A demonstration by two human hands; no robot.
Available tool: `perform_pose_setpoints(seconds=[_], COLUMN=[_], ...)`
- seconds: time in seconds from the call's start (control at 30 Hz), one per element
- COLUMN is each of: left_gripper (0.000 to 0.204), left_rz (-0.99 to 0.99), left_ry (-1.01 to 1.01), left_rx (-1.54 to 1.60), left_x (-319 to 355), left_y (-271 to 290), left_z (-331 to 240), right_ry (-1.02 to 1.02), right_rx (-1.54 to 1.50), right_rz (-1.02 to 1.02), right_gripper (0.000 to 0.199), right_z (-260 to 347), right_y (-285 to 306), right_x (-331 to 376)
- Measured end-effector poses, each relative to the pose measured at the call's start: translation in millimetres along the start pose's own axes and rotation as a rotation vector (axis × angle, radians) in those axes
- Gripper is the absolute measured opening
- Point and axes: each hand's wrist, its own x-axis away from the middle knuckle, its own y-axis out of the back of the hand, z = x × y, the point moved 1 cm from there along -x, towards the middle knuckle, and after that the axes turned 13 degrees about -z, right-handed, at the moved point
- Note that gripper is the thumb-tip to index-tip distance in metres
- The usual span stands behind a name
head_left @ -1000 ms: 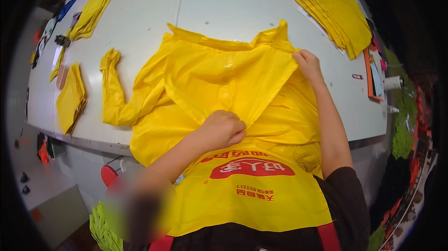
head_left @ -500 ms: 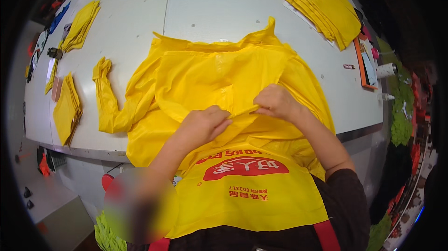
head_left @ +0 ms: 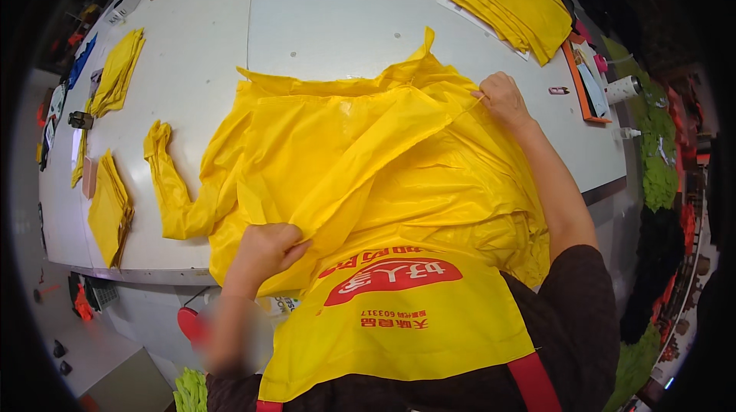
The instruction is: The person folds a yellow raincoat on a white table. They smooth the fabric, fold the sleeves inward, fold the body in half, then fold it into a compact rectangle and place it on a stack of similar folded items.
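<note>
A thin, shiny yellow garment (head_left: 307,151) lies bunched over the near edge of the table, one sleeve (head_left: 172,186) bent out at its left. My left hand (head_left: 270,251) is closed on its edge near the table front. Farther away and to the right, my right hand (head_left: 504,101) pinches the same garment. Between the two hands the edge is stretched into a slanting line, with loose folds below it. At the near side the garment meets the yellow printed apron (head_left: 406,328) that I wear.
Yellow folded pieces (head_left: 498,2) are stacked at the far right, and more yellow pieces (head_left: 111,209) lie at the left. On the right of the white table (head_left: 322,13) are small snips (head_left: 559,91), an orange tray (head_left: 586,82) and a thread spool (head_left: 622,89).
My hands have moved apart: the left toward me and to the left, the right away and to the right. The garment's edge between them has been drawn out into a diagonal.
</note>
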Motion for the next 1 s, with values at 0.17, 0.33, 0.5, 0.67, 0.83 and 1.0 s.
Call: perform_pose_setpoints(seconds=[0.17, 0.33, 0.5, 0.67, 0.83, 1.0], left_gripper=[0.031, 0.031, 0.032, 0.030, 0.023, 0.016], left_rz=[0.195, 0.147, 0.130, 0.235, -0.155, -0.145], left_ry=[0.059, 0.098, 0.398, 1.387, 1.404, 1.327], left_rx=[0.029, 0.007, 0.524, 1.583, 1.876, 1.646], left_x=[-15.9, -49.3, -108.7, -160.4, -184.0, -181.7], left_y=[-29.8, -40.4, -70.2, -171.4, -224.7, -212.5], left_z=[-23.8, -37.5, -76.5, -89.8, -76.7, -66.6], right_ry=[-0.232, -0.749, -0.599, -0.558, -0.623, -0.484], right_rx=[0.113, -0.565, -0.616, -0.328, -0.432, -0.658], right_rz=[0.002, 0.008, 0.145, 0.352, 0.287, 0.548], right_gripper=[0.032, 0.043, 0.035, 0.020, 0.020, 0.024], right_z=[24.4, 54.5, 74.5, 73.7, 95.7, 73.9], right_y=[11.7, 28.9, 2.1, -12.1, 8.6, 71.7], right_x=[22.7, 27.1, 30.8, 25.7, 37.4, 32.1])
